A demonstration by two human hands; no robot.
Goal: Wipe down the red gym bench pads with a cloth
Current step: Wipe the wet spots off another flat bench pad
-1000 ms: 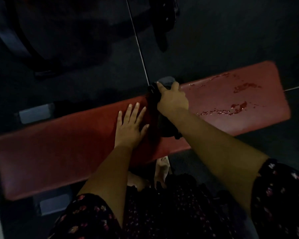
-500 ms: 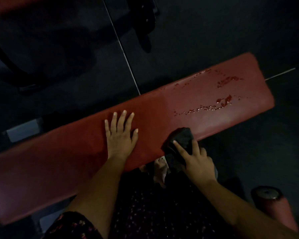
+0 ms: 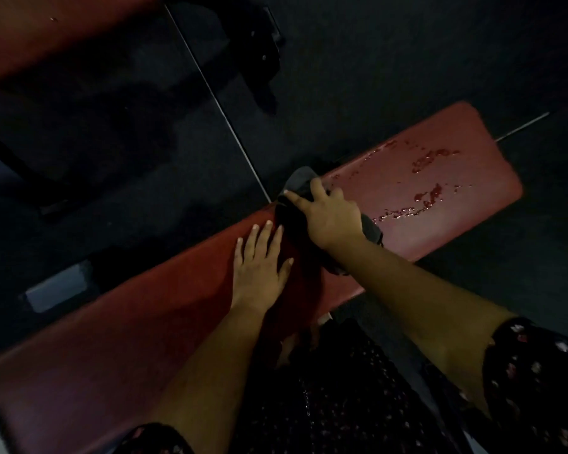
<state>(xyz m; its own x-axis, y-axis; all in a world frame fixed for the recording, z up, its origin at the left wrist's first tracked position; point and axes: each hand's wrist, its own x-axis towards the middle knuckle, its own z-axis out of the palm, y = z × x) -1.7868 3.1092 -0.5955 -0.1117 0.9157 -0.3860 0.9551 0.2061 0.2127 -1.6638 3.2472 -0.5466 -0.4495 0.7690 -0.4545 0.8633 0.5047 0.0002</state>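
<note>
Two patterned sleeves [image 3: 538,371] frame the nearest part of the view, and both forearms reach from them over a long red bench pad [image 3: 112,339] that runs slantwise across the scene.

The left hand [image 3: 259,262] lies flat on the middle of the pad, fingers straight and slightly spread, holding nothing. It looks like a brace for the body.

Just beyond it and to its right, the right hand [image 3: 330,216] sits on a dark cloth [image 3: 291,221]. Its fingers curl over the bunched fabric and press it against the pad at the far edge, where a grey corner of the cloth sticks out past the fingertips.

On the pad's right stretch, beads and smears of liquid [image 3: 423,196] glisten, well apart from the cloth. That part seems not yet wiped, so it is probably the next ground to cover. The left stretch shows no droplets, but the light is dim and I cannot tell whether it has been wiped or never wetted.

Beyond the bench, a pale metal foot [image 3: 58,290] rests on the dark floor [image 3: 391,60].

Farthest off, at the top left, a second red pad [image 3: 30,37] shows, with no cloth near it. By my reading it is yet to be done, so the job looks no more than partway through.
</note>
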